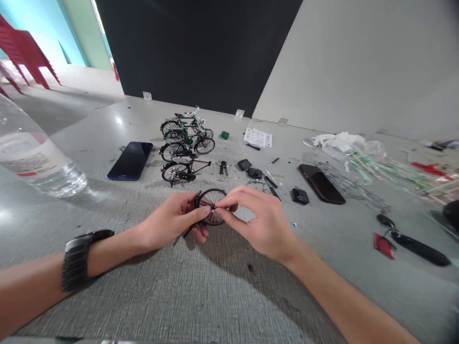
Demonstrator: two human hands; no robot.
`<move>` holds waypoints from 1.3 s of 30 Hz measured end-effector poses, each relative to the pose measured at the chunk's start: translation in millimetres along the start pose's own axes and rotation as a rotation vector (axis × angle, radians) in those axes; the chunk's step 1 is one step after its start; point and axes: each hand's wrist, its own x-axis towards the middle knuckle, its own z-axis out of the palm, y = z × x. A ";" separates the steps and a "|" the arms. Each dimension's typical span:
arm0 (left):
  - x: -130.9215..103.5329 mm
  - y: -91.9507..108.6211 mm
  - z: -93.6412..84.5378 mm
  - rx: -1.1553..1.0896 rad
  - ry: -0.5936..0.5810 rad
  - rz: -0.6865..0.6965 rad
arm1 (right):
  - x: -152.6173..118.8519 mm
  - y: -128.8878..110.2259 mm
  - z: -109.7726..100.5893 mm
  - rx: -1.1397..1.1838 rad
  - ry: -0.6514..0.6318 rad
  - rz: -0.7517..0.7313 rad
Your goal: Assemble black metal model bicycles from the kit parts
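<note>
Between both hands is a miniature bicycle wheel (216,220) with a black tyre and thin spokes, a dark part along its left side. My left hand (184,216) is closed round that left side, its thumb pressed near the hub. With thumb and forefinger pinched at the hub, my right hand (253,215) meets the wheel from the right; whether a tiny part is in the pinch is hidden. Just beyond stands a partly built model bicycle (179,171) without a front wheel. Behind it are several model bicycles (187,138) in black and green.
Small black parts (255,173) and a silver fork-like part (223,168) lie past my hands. A blue phone (131,161) and a water bottle (39,153) are left. Rightward are a dark phone (322,184), keys (412,241), plastic sprues and crumpled tissue (339,141).
</note>
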 end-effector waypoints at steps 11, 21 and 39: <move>0.3 -0.1 0.1 0.061 0.045 0.038 | -3.8 -0.3 5.6 -0.290 0.101 -0.178; -7.4 5.9 5.1 0.465 0.350 0.107 | 11.1 -10.5 7.8 -0.826 0.087 -0.351; -11.5 7.4 5.6 0.833 0.446 0.237 | 12.2 -3.3 21.0 -0.759 0.077 -0.241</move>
